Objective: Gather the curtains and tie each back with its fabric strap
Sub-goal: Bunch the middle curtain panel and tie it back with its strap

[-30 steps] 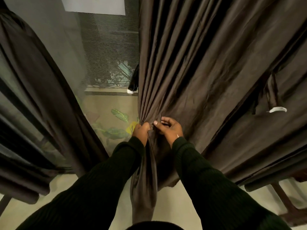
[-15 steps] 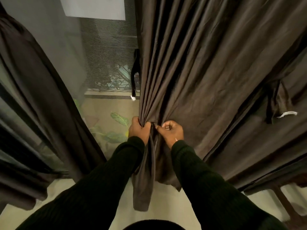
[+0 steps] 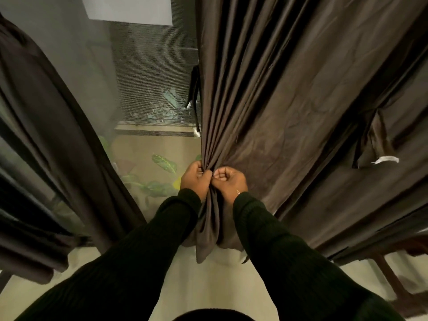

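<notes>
Below our grip, where both hands bunch the curtain, we see a pale floor (image 3: 215, 286). Right of the grip, a dark wooden frame (image 3: 389, 274) stands on that floor. Beyond the grip to the left, leafy plants (image 3: 159, 181) lie on the tan ground outside the glass.

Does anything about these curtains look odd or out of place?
Nothing looks damaged. The right curtain is only part gathered: both hands bunch its inner edge, while its fabric strap dangles loose with a white tag, tying nothing.
</notes>
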